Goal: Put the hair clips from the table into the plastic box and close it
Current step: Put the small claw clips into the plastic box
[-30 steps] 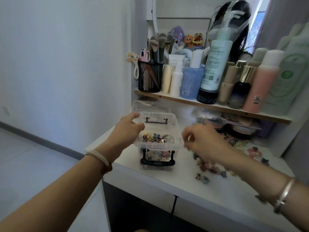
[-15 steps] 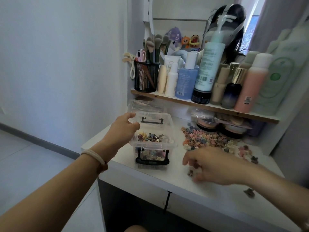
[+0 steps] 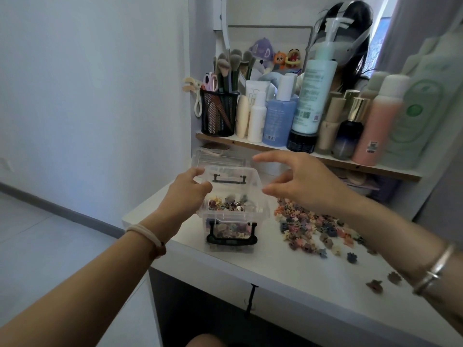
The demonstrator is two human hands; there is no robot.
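Observation:
A clear plastic box [image 3: 233, 222] with black latches stands open on the white table [image 3: 288, 274], partly filled with small coloured hair clips. Its clear lid [image 3: 220, 159] lies behind it. My left hand [image 3: 186, 194] grips the box's left rim. My right hand [image 3: 303, 181] hovers above the box's right side, fingers spread, nothing seen in it. A heap of hair clips [image 3: 308, 226] lies on the table right of the box, with a few strays [image 3: 374, 286] nearer the front edge.
A wooden shelf [image 3: 313, 156] above the table holds several bottles, a pump bottle [image 3: 315, 91] and a black mesh cup of brushes [image 3: 219, 112]. A mirror stands behind. A wall runs along the left; the table's front edge drops to the floor.
My right hand rose from the table near the loose clips and now hovers open over the box's right side. My left hand stays on the box's rim.

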